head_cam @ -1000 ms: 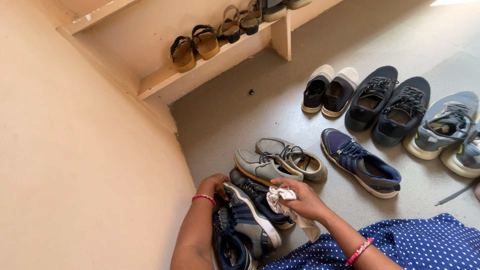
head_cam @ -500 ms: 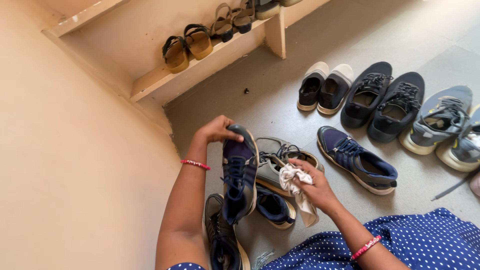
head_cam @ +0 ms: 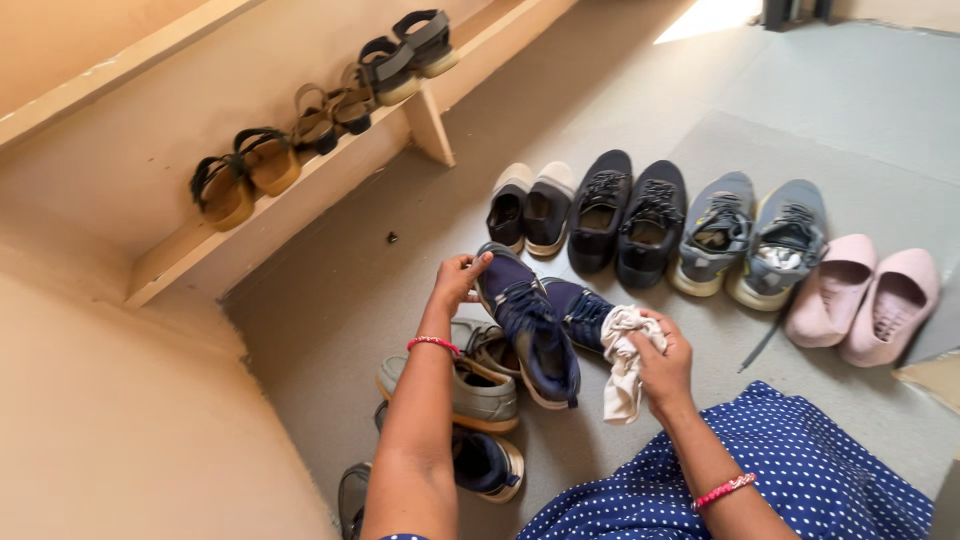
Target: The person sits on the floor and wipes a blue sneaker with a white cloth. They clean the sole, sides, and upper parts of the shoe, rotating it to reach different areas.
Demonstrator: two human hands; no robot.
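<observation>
**Navy sneaker lifted, cloth ready**

The left hand [head_cam: 457, 277] pinches the toe of a navy sneaker [head_cam: 530, 328], fingers curled over its tip, holding it tilted above the floor. The right hand [head_cam: 665, 362] bunches a white cloth [head_cam: 622, 360] in closed fingers, just beside the sneaker's heel. Its mate [head_cam: 582, 313] lies under the cloth. Wiping looks barely begun; grey lace-ups [head_cam: 470, 385] below the left wrist wait, while the row of pairs [head_cam: 650, 220] beyond the fingertips stands lined up.

peach walls [head_cam: 120, 440], grey tiled floor [head_cam: 800, 90], low wall shelf [head_cam: 300, 190], sunlit patch [head_cam: 710, 18]
</observation>
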